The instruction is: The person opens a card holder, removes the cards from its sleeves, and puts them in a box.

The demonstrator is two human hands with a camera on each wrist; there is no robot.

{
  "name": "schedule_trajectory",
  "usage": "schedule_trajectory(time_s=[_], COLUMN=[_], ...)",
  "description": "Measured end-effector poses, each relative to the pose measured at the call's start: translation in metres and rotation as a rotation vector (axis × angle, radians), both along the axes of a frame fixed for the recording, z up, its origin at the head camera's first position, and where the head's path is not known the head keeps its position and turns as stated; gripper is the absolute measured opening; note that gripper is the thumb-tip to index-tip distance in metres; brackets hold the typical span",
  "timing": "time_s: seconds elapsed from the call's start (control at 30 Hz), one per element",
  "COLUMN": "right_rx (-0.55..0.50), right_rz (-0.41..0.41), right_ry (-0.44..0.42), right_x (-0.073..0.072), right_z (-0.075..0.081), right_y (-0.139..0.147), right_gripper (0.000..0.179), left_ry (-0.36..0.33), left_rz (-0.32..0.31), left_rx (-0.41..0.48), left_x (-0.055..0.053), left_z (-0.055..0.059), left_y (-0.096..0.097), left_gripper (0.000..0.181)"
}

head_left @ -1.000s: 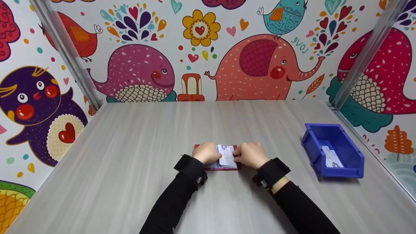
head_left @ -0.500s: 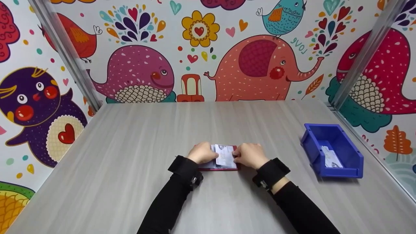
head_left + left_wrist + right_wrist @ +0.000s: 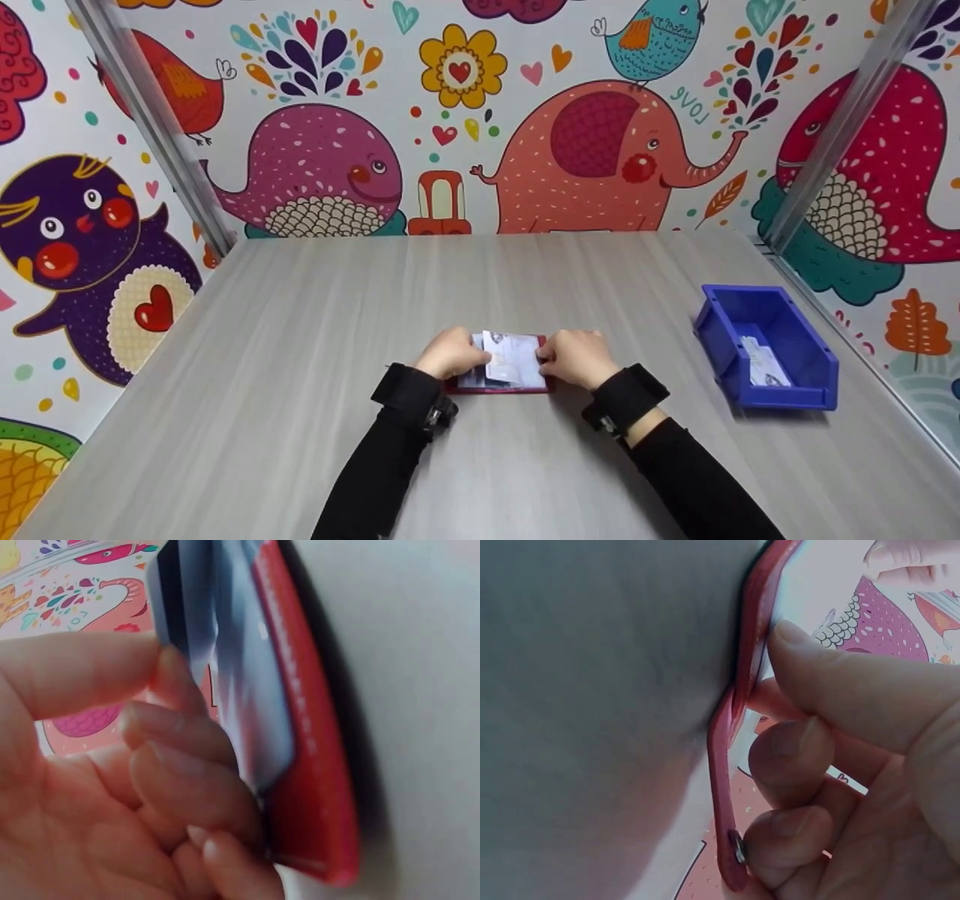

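Nearest: two forearms in black sleeves (image 3: 367,480) come in over the near side of the desk (image 3: 322,300). Each wrist carries a dark strap, the left band (image 3: 409,394) and the right band (image 3: 628,395).

Left hand (image 3: 451,351): narrow, thumb and forefinger pinching the left edge of a pale printed leaf (image 3: 502,357). In the left wrist view the remaining fingers are bent and lie close to the case's end; contact there cannot be told. The leaf is tilted up at the pinched edge.

Right hand (image 3: 577,356): narrow, gripping the right edge of a red case (image 3: 517,391). In the right wrist view the thumb lies on the inner side, with a finger behind the edge; the other fingers are curled beside a red tab (image 3: 721,795) bearing a metal snap (image 3: 739,846).

Case: spread on the desk between the two hands, about midway between the left and right edges and well in from the far edge. The leaf stands over its inner face; print too small to read.

Farther, to the right: a blue bin (image 3: 795,398) sits just inside the desk's right edge, toward the far right corner, with printed paper pieces (image 3: 765,364) in it.

Beyond the far edge: a wall panel with a painted elephant (image 3: 592,165) and a purple whale (image 3: 319,157).
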State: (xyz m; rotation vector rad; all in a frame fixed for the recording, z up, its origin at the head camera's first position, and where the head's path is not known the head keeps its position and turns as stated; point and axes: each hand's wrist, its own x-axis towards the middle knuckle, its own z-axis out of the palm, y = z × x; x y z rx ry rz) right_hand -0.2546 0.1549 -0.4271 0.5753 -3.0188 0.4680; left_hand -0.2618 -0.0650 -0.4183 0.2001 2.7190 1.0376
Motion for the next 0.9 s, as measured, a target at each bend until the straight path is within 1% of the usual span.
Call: schedule_trajectory(time_s=[0.27, 0.3, 0.37, 0.5, 0.57, 0.77, 0.9], right_rx=[-0.015, -0.010, -0.007, -0.013, -0.027, -0.041, -0.046], right_rz=[0.014, 0.016, 0.015, 0.008, 0.003, -0.005, -0.016], right_ry=[0.036, 0.036, 0.034, 0.017, 0.010, 0.022, 0.026], right_x=[0.001, 0.001, 0.001, 0.001, 0.001, 0.000, 0.000], right_z=[-0.001, -0.001, -0.001, -0.001, -0.002, -0.004, -0.004], right_y=[0.001, 0.001, 0.001, 0.000, 0.000, 0.003, 0.007], right_gripper=[0.017, 0.014, 0.013, 0.017, 0.023, 0.022, 0.026], left_ry=[-0.019, -0.023, -0.031, -0.031, -0.027, -0.002, -0.002], left_rz=[0.024, 0.028, 0.036, 0.045, 0.049, 0.051, 0.045], left_rx=[0.046, 0.052, 0.059, 0.058, 0.057, 0.061, 0.089], left_x=[0.001, 0.002, 0.003, 0.003, 0.003, 0.002, 0.003], left_z=[0.001, 0.002, 0.003, 0.004, 0.004, 0.005, 0.006], left_y=[-0.008, -0.009, -0.010, -0.012, -0.013, -0.016, -0.016], left_gripper=[0.028, 0.028, 0.028, 0.030, 0.030, 0.030, 0.028])
